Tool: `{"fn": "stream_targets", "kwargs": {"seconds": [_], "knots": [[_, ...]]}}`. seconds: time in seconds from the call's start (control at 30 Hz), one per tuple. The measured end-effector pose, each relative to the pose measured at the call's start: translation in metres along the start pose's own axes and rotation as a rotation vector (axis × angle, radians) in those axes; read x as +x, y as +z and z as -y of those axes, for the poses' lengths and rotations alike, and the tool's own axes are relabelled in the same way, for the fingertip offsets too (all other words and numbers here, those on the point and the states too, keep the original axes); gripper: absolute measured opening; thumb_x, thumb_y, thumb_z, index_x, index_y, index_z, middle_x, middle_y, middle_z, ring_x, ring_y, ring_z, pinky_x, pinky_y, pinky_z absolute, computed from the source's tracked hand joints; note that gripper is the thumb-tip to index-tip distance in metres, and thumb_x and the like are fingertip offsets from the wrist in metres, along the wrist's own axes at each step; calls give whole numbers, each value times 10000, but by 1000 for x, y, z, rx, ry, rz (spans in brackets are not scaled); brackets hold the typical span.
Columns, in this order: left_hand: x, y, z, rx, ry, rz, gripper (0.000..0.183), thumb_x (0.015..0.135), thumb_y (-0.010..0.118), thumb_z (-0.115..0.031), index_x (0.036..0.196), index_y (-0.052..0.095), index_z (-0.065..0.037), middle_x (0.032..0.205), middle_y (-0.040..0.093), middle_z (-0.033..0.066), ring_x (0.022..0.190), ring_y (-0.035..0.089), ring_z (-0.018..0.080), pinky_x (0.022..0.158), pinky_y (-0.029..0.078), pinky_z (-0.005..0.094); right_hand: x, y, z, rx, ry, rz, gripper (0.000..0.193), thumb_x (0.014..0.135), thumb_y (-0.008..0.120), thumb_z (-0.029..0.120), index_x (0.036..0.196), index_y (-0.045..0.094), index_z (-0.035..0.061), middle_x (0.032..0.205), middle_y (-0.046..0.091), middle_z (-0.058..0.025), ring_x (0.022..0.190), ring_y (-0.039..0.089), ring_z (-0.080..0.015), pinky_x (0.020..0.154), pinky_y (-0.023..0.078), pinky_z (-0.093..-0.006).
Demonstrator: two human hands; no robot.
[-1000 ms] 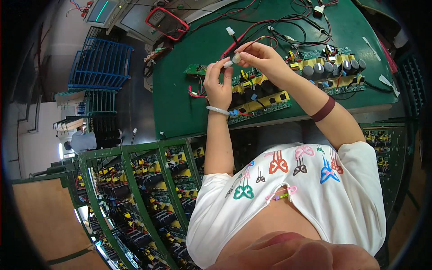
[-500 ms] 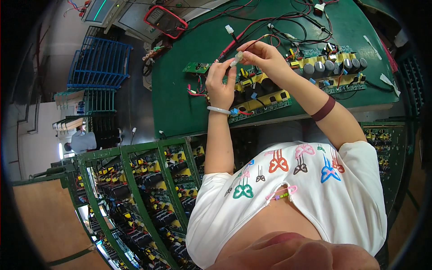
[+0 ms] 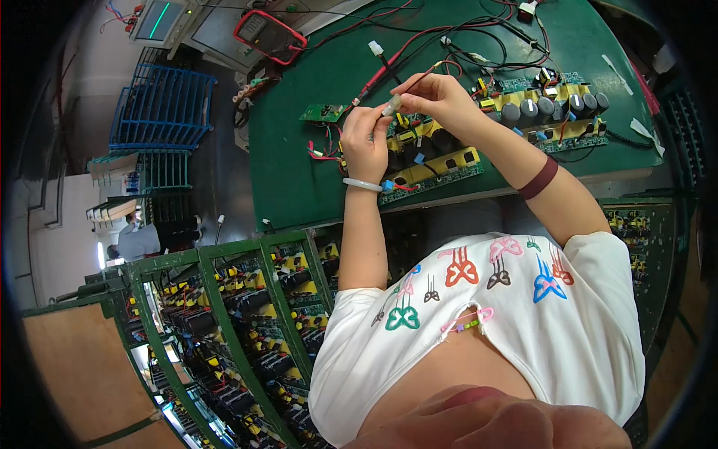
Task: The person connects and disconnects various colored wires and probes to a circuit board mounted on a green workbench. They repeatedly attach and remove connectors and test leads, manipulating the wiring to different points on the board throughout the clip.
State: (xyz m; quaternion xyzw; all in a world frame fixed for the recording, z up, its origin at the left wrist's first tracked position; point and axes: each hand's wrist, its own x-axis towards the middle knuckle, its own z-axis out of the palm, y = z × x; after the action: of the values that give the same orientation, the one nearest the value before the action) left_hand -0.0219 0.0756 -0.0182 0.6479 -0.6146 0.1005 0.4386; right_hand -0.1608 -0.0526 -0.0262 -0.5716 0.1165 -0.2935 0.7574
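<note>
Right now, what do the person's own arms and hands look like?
The left hand and right hand are ungloved. A pale bangle circles the left wrist, a maroon band the right arm. Both sleeves are short and white.

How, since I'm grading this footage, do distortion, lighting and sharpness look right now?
In the head view, the table shows fisheye-bowed edges and the picture's corners go black; in the head view, a bright strip at far left looks washed out; in the head view, the pale plug is too small to show fine detail.
</note>
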Motion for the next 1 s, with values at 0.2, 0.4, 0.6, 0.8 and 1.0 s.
{"fn": "stream_targets", "kwargs": {"seconds": [0.2, 0.4, 0.6, 0.8, 1.0], "knots": [[0, 0, -3, -39, -43, 12, 150, 806, 694, 31, 948, 702, -17, 821, 622, 116, 758, 614, 306, 662, 482, 402, 4, -2, -6, -99, 5, 45, 177, 961, 645, 86, 1094, 669, -30, 1051, 710, -94, 956, 682, -134, 872, 555, -284], [2, 3, 0, 18, -45, -35, 127, 819, 688, 27, 937, 674, -18, 875, 659, 130, 815, 652, 329, 734, 513, 396, 3, 2, 3, -166, 91, 4, 240, 988, 606, 102, 1177, 634, -43, 1053, 704, -104, 943, 684, -139, 856, 558, -276], [3, 7, 4, 0, -289, -149, 102, 853, 660, 22, 832, 563, -1, 973, 707, 133, 937, 695, 302, 858, 524, 382, -8, -10, 8, -54, 193, -110, 368, 1006, 564, 150, 1314, 559, -52, 1105, 679, -126, 949, 687, -150, 859, 557, -262], [-1, 5, 20, 128, -300, 104, 267, 879, 585, -39, 1139, 648, -48, 1313, 574, 155, 1246, 510, 356, 1062, 392, 458, -35, -23, 47, -164, 223, -7, 344, 991, 588, 154, 1281, 592, -30, 1075, 686, -102, 963, 664, -111, 898, 533, -268], [-10, 8, 37, 247, -380, 160, 184, 871, 628, -112, 1048, 631, -59, 1359, 496, 191, 1284, 445, 394, 1079, 372, 493, -49, -71, 103, -351, 32, -19, 297, 981, 594, 187, 1196, 650, -10, 1016, 693, -74, 901, 658, -111, 827, 543, -272]]}}
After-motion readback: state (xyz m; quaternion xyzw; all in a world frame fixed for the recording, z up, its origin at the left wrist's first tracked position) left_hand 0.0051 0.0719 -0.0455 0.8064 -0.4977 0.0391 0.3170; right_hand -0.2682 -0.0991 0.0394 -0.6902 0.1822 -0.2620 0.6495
